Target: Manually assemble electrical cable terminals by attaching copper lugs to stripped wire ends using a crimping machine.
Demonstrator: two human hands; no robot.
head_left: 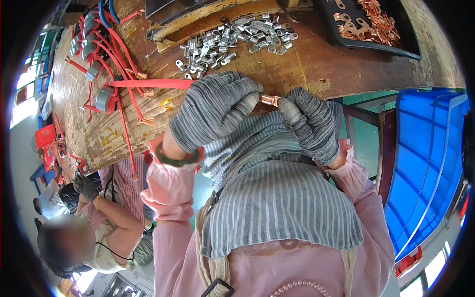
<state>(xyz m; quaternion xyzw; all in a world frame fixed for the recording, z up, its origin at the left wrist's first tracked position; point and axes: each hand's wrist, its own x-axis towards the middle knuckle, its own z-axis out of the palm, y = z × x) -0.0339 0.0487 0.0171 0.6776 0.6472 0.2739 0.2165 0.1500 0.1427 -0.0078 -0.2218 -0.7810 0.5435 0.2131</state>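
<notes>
**A:** What does the head view show in the hands?

**B:** Both hands wear grey knit gloves. The left hand (pixel 213 109) and the right hand (pixel 309 123) meet just above the edge of a worn wooden workbench (pixel 307 69). Between their fingertips sits a small copper cable lug (pixel 270 100), shiny and orange-pink, a short tube shape. The left hand is curled closed, pinching one end of the lug; the right hand's thumb and fingers pinch the other end. A red cable (pixel 148 83) runs from the left hand out across the bench.

**A:** And the containers?

**B:** At the upper right, a black tray (pixel 368 45) holds a heap of copper lugs (pixel 373 20). A loose pile of silver-coloured lugs (pixel 232 42) lies directly on the bench, in no container. To the right, below the bench, stands a blue plastic crate (pixel 425 148); its contents cannot be seen. More red cables (pixel 106 54) with grey tape rolls lie at the bench's left. Another person (pixel 94 232) sits at lower left.
</notes>
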